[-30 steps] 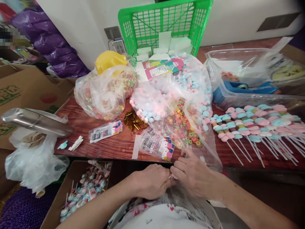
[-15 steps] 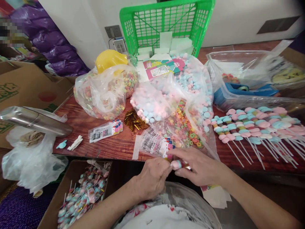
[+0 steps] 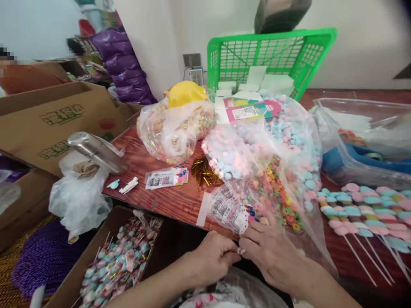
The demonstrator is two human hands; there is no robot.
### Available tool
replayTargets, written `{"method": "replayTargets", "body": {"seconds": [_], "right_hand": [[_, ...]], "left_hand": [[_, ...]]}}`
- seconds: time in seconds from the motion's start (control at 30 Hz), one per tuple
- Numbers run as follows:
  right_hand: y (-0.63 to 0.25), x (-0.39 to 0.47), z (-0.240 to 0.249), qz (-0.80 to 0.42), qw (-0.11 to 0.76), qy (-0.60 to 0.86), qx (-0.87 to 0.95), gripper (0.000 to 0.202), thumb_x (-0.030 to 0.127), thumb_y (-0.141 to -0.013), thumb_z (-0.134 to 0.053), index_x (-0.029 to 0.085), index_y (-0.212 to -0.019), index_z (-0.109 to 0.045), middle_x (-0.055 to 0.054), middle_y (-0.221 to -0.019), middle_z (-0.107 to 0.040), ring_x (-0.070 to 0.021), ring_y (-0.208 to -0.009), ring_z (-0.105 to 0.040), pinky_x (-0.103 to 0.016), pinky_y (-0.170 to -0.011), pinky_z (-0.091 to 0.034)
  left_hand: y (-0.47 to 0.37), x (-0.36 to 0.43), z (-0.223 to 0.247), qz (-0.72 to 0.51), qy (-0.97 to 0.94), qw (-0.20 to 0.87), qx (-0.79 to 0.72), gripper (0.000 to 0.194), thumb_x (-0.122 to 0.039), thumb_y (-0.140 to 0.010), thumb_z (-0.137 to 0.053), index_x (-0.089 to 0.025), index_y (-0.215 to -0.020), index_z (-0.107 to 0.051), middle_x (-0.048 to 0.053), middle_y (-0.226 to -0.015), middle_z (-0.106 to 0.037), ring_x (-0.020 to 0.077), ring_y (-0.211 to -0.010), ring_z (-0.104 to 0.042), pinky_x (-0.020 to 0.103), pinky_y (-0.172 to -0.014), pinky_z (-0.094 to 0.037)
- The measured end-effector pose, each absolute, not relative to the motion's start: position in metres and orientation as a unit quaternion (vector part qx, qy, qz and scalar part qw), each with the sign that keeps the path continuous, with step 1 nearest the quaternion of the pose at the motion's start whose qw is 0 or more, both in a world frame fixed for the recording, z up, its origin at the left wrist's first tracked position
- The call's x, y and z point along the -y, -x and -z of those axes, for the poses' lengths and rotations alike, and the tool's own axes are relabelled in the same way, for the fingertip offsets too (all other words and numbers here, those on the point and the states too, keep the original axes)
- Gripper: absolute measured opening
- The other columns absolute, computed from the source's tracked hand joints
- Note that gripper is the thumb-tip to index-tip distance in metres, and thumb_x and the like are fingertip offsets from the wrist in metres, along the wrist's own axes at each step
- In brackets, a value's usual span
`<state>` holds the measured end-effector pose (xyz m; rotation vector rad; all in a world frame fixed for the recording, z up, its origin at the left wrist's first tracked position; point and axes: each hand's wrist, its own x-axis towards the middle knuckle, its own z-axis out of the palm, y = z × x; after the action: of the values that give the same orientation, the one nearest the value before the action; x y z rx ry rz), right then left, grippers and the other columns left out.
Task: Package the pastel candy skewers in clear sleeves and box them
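Note:
My left hand (image 3: 215,258) is closed at the table's front edge, its fingers pinched on the lower end of a small pink candy piece (image 3: 240,250). Against it, my right hand (image 3: 272,252) is curled with its fingertips on the same piece; the rest of the candy is hidden behind the fingers. Just beyond the hands lie printed clear bags (image 3: 229,209). Gold twist ties (image 3: 204,171) sit behind them. Marshmallow skewers on white sticks (image 3: 369,209) lie in a row at the right.
A carton of wrapped candy skewers (image 3: 120,261) stands below the table at left. Bags of marshmallows (image 3: 231,149) and ring candy (image 3: 170,132), a steel flask (image 3: 98,152), a green basket (image 3: 272,55) and a clear bin (image 3: 369,141) stand around the tabletop.
The view has swung left, so things sit further right and lower. My right hand has closed in over the candy, which showed between both hands before.

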<state>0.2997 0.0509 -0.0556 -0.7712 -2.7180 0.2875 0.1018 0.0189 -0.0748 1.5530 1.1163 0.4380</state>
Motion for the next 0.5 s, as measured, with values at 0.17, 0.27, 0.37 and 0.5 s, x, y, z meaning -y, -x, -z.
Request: {"method": "replayTargets", "body": {"seconds": [0.17, 0.27, 0.37, 0.5], "right_hand": [[-0.281, -0.070, 0.044, -0.148, 0.120, 0.241, 0.952, 0.012, 0.014, -0.086, -0.051, 0.021, -0.076, -0.055, -0.002, -0.076, -0.060, -0.0190, -0.077, -0.051, -0.042, -0.085, -0.034], [-0.265, -0.083, 0.028, -0.167, 0.141, 0.225, 0.950, 0.010, 0.017, -0.087, -0.054, 0.021, -0.078, -0.057, -0.001, -0.078, -0.062, -0.0189, -0.080, -0.053, -0.040, -0.083, -0.036], [-0.248, -0.105, 0.021, -0.227, 0.214, 0.227, 0.923, 0.011, 0.020, -0.090, -0.053, 0.021, -0.082, -0.061, -0.001, -0.079, -0.064, -0.0173, -0.081, -0.057, -0.035, -0.080, -0.040], [-0.224, -0.143, 0.033, -0.228, 0.317, 0.329, 0.860, 0.016, 0.021, -0.090, -0.052, 0.019, -0.079, -0.064, -0.003, -0.075, -0.065, -0.0154, -0.070, -0.059, -0.028, -0.066, -0.044]], "left_hand": [[-0.093, -0.003, 0.086, -0.225, -0.762, 0.332, -0.509, 0.018, -0.019, -0.090, -0.046, -0.020, -0.081, -0.062, 0.004, -0.070, -0.063, 0.0164, -0.063, -0.054, 0.027, -0.062, -0.036], [-0.083, -0.001, 0.088, -0.259, -0.751, 0.305, -0.526, 0.020, -0.019, -0.093, -0.041, -0.020, -0.089, -0.061, 0.005, -0.075, -0.065, 0.0172, -0.068, -0.058, 0.028, -0.066, -0.037], [-0.071, -0.004, 0.087, -0.269, -0.741, 0.292, -0.542, 0.026, -0.020, -0.095, -0.036, -0.019, -0.082, -0.059, 0.004, -0.071, -0.061, 0.0161, -0.064, -0.054, 0.028, -0.063, -0.034], [-0.051, -0.009, 0.087, -0.335, -0.645, 0.360, -0.584, 0.037, -0.029, -0.097, -0.036, -0.019, -0.063, -0.048, -0.001, -0.057, -0.048, 0.0124, -0.055, -0.045, 0.026, -0.057, -0.030]]}}
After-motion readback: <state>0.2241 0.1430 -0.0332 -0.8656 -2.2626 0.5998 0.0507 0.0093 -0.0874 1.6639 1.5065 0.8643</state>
